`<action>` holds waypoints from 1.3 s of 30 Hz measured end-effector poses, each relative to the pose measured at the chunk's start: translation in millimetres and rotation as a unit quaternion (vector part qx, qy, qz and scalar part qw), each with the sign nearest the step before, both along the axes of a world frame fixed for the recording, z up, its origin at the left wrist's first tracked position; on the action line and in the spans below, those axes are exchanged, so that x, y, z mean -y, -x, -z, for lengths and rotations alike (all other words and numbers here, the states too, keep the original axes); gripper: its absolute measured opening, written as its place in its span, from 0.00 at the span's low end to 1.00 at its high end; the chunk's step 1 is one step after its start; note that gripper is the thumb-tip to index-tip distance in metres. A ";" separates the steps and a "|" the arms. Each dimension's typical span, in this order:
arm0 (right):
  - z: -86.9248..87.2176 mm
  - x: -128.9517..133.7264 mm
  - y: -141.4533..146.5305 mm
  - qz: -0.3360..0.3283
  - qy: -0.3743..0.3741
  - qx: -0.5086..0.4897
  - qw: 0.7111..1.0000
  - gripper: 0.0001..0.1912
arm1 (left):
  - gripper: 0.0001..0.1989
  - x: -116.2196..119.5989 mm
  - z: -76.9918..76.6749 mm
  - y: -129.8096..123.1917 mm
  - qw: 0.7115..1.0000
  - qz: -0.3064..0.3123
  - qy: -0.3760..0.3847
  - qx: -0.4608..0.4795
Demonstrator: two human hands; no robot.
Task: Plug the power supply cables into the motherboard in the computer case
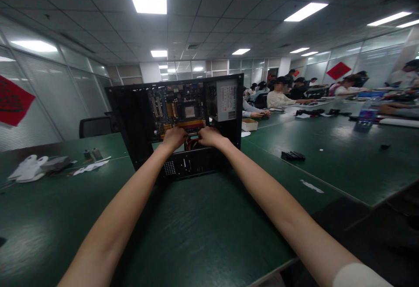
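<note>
An open black computer case [193, 165] stands upright on the green table, its inside facing me. A motherboard [176, 104] is mounted in it, and a silver power supply [227, 100] sits at its upper right. My left hand [176, 138] is at the lower edge of the motherboard, its fingers bent in on something I cannot make out. Close beside it on the right, my right hand [209, 136] has its fingers curled near the red and black cables [192, 143]; what they hold is hidden.
White plastic bags [29, 168] and a grey box [56, 164] lie at the left. To the right are a small open box [249, 124], a black item [293, 155] and a white scrap [312, 186]. Several people sit at the tables further back.
</note>
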State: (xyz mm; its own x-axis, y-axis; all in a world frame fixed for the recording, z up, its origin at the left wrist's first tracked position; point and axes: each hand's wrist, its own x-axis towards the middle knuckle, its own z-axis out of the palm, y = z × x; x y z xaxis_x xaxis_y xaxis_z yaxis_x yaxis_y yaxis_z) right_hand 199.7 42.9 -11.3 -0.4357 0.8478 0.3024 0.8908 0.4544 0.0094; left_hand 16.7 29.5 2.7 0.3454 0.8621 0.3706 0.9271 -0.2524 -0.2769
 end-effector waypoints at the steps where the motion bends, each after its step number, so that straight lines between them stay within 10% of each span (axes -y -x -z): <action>1: -0.1 0.0 0.3 0.000 -0.001 0.000 1.000 0.16 | 0.18 -0.1 0.1 0.1 1.000 0.001 0.001 -0.002; 39: -1.3 0.6 2.0 -0.005 0.003 0.005 1.000 0.16 | 0.17 -2.7 -1.0 -1.1 0.999 -0.032 0.014 0.000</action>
